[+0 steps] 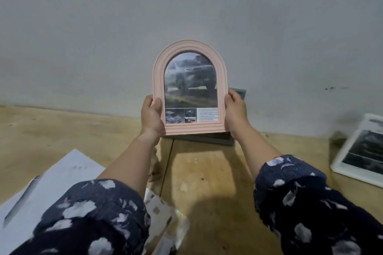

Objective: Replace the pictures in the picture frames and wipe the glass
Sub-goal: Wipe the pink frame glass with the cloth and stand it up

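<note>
A pink arched picture frame [190,49] stands upright in front of me, its glass facing me with a car picture [190,85] behind it. My left hand [151,115] grips the frame's lower left edge, thumb on the front. My right hand [236,111] grips the lower right edge the same way. The frame is held above the wooden table [207,172], close to the grey wall. A dark grey frame [219,139] lies or leans behind it, mostly hidden.
A white rectangular frame [339,170] with a dark picture lies at the right edge. White paper sheets [62,174] lie at the lower left. A patterned cloth [163,219] sits near my left sleeve. The grey wall [186,6] rises just beyond the table.
</note>
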Demonstrator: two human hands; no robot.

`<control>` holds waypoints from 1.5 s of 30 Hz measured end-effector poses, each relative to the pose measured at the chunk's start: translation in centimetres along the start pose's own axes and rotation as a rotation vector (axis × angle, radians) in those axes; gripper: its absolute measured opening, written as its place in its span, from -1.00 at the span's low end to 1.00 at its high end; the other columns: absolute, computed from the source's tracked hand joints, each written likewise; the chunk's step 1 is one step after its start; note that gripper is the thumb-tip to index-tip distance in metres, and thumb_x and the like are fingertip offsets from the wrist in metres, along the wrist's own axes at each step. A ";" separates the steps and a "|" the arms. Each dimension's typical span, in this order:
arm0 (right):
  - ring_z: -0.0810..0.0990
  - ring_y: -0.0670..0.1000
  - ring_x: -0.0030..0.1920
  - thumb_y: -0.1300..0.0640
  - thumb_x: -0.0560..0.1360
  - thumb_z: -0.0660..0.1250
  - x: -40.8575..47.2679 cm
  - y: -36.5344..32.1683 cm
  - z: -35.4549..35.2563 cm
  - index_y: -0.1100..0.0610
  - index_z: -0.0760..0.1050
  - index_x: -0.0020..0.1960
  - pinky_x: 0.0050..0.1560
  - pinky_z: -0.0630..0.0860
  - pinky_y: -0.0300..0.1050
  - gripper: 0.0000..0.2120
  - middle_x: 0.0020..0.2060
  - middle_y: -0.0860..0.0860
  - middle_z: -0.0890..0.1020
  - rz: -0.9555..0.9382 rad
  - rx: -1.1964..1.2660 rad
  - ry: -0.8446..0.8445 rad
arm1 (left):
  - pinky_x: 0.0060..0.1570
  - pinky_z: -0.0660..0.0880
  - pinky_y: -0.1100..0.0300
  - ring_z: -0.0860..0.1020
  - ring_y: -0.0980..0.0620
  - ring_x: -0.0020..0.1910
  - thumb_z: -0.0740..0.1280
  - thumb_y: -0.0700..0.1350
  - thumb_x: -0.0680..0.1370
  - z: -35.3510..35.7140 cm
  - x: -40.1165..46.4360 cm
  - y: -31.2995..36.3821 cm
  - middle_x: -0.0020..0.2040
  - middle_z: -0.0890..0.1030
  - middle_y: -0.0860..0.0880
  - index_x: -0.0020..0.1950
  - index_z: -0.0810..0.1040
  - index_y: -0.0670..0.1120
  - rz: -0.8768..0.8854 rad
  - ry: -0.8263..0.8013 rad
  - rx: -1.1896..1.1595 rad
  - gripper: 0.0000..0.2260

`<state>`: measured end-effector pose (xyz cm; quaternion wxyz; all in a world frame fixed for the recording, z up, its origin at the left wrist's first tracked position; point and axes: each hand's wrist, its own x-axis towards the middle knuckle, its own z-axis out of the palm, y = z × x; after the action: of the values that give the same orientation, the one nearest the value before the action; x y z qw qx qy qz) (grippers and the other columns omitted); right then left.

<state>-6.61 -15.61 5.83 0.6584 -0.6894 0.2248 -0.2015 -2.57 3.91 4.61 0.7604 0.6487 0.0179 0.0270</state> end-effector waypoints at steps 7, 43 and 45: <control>0.54 0.10 0.12 0.19 0.64 0.05 1.1 2.5 -13.7 0.05 0.43 0.29 0.20 0.49 -0.01 -0.71 0.17 0.07 0.55 0.027 -0.077 0.265 | -0.03 0.39 0.12 0.52 0.01 -0.05 0.15 -0.11 0.64 11.7 -4.8 -3.1 -0.05 0.58 0.03 0.09 0.51 0.00 -0.006 -0.247 0.218 -0.85; 0.52 0.01 0.08 0.28 0.43 0.10 8.6 13.3 -29.0 -0.33 0.04 0.47 0.04 0.60 0.03 -0.24 0.36 -0.13 0.40 0.308 -0.242 -0.050 | 0.40 0.25 -0.10 0.26 -0.20 0.43 0.26 -0.04 0.58 29.6 -9.3 -13.0 0.52 0.16 -0.12 0.58 0.03 -0.08 -0.335 -0.108 0.716 -0.36; 0.49 0.05 0.18 0.29 0.50 0.11 7.7 12.9 -29.3 -0.23 0.02 0.51 0.12 0.55 0.00 -0.29 0.42 -0.12 0.35 0.339 -0.254 -0.033 | 0.34 0.27 -0.10 0.19 -0.22 0.43 0.32 -0.07 0.54 30.3 -11.5 -12.9 0.51 0.07 -0.13 0.57 -0.04 -0.10 -0.227 -0.043 0.911 -0.28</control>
<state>-17.73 -44.36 -5.66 0.5942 -0.7224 0.3506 -0.0465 -11.89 -28.74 -3.39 0.3967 0.9106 0.0830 -0.0806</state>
